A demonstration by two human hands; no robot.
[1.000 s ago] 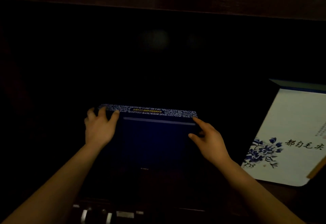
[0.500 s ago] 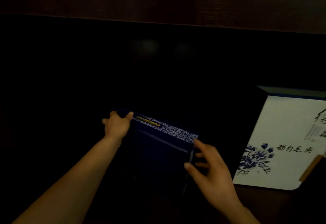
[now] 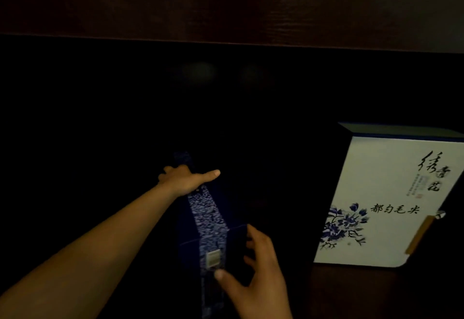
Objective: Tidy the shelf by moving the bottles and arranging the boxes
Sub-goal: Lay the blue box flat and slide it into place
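A dark blue box [image 3: 208,220] with a blue-and-white patterned spine stands on edge in the dim shelf, its spine running from far to near. My left hand [image 3: 184,179] grips the far top of the box, the thumb stretched out to the right. At the near end my right hand [image 3: 253,271] holds the box's dark side face, thumb at the spine's lower part and fingers curled on the face. No bottles are visible.
A white box [image 3: 391,205] with blue flowers and black calligraphy stands to the right, leaning back. A dark wooden board [image 3: 226,5] spans the top of the shelf opening. The back of the shelf is too dark to read.
The blue box has been turned from facing me flat to pointing its spine towards me. My left hand moved farther in with the far end; my right hand drew the near end towards me.
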